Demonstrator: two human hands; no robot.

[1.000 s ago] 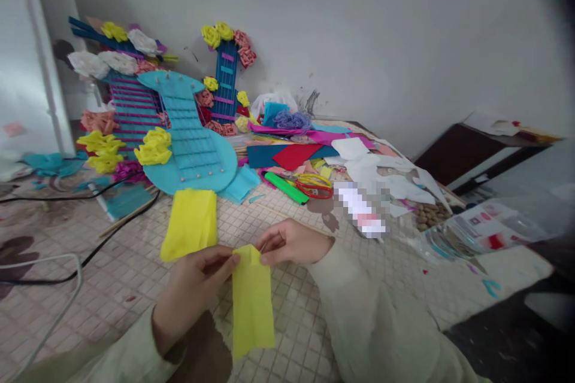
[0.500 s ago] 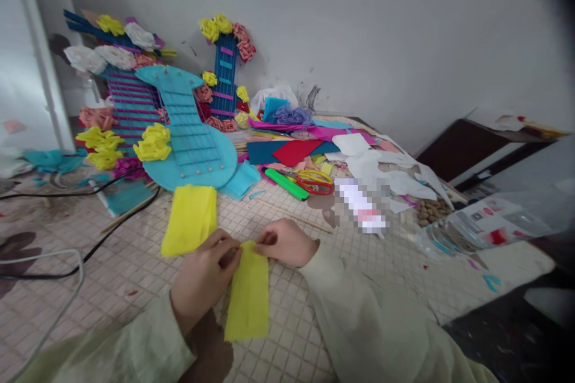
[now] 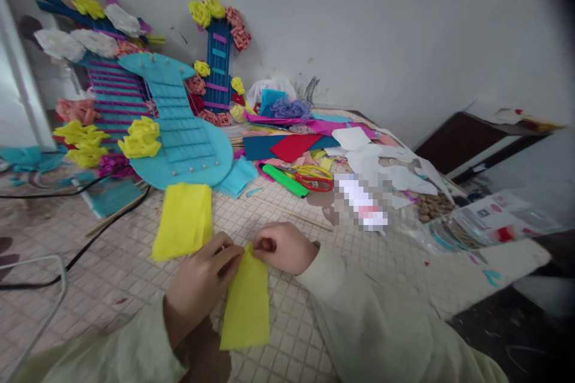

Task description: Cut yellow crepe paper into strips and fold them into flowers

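Observation:
A strip of yellow crepe paper (image 3: 246, 305) hangs down over the tiled floor in front of me. My left hand (image 3: 202, 284) pinches its top edge from the left, fingers closed. My right hand (image 3: 284, 246) is curled and pinches the same top edge from the right. The two hands nearly touch at the paper's upper end. A second folded stack of yellow crepe paper (image 3: 183, 221) lies flat on the floor just beyond my left hand.
Blue guitar-shaped paper crafts (image 3: 177, 128) with paper flowers lean against the wall. Coloured sheets, a green marker (image 3: 284, 180), red-and-yellow scissors (image 3: 314, 179) and white scraps (image 3: 381, 167) litter the floor to the right. Black cables (image 3: 90, 233) run along the left. A dark low table (image 3: 467, 149) stands at right.
Both hands have stayed pinched on the top of the yellow strip, working it slightly. The view has shifted a little to the right and down.

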